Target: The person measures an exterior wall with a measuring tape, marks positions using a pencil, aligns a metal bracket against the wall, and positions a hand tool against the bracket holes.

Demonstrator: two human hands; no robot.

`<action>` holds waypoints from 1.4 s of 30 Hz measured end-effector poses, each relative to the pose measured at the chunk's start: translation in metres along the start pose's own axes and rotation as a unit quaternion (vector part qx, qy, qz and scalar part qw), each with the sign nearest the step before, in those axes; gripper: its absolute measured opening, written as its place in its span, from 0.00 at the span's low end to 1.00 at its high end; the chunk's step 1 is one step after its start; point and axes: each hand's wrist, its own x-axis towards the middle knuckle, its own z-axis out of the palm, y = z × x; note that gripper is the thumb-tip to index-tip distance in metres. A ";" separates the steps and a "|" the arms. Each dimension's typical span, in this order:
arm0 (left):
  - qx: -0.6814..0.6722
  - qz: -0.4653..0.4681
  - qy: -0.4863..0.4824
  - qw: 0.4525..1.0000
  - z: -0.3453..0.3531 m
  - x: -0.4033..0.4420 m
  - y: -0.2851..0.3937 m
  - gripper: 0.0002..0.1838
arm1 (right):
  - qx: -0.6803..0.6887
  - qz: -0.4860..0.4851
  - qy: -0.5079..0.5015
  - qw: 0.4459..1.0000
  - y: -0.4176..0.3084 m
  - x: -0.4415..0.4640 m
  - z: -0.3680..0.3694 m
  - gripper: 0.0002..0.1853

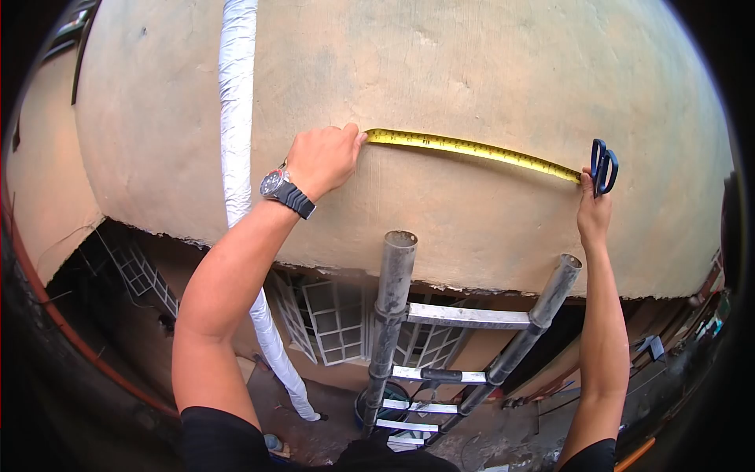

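One head cam, kinda fisheye, pretty close behind the left hand [324,161] and right hand [595,211], facing the wall [472,71] beyond them, tipped down toward the ground [338,393] below.

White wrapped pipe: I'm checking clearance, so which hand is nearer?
Left. The left hand is just right of the white pipe; the right hand is much farther right, along the tape.

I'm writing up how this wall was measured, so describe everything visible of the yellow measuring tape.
The measuring tape is a thin yellow strip with dark markings, probably metal. It is drawn out across the plastered wall, from the left hand to the right hand, sloping down towards the right and looking slightly bowed. Each hand grips one end of the visible stretch. No case shows, the numbers are too small to read, and whether it touches the wall is unclear.
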 end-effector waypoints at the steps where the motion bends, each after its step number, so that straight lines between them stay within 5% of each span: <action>1: 0.000 -0.004 -0.005 1.000 -0.001 0.001 0.001 0.18 | 0.001 -0.003 0.003 1.000 0.001 0.001 0.000 0.19; 19: -0.018 -0.027 -0.004 0.999 0.001 0.006 0.003 0.19 | -0.045 0.033 0.028 0.998 -0.006 -0.002 0.008 0.20; 22: -0.015 -0.028 0.021 0.999 0.005 0.004 0.007 0.19 | -0.093 0.115 0.012 0.989 -0.023 -0.005 0.001 0.26; 23: -0.014 -0.023 0.013 1.000 0.009 0.006 0.003 0.18 | -0.082 0.046 0.038 0.995 -0.010 -0.004 0.002 0.24; 29: 0.014 -0.020 0.002 1.000 0.000 0.009 0.009 0.19 | -0.011 0.094 0.081 0.992 -0.028 -0.012 0.010 0.16; 39: 0.028 -0.020 0.003 0.999 -0.004 0.009 0.012 0.19 | 0.015 0.157 0.078 0.984 -0.022 -0.024 0.011 0.15; 42: 0.015 -0.014 0.010 1.000 -0.002 0.009 0.010 0.18 | 0.116 0.154 0.096 0.976 -0.011 -0.023 0.018 0.15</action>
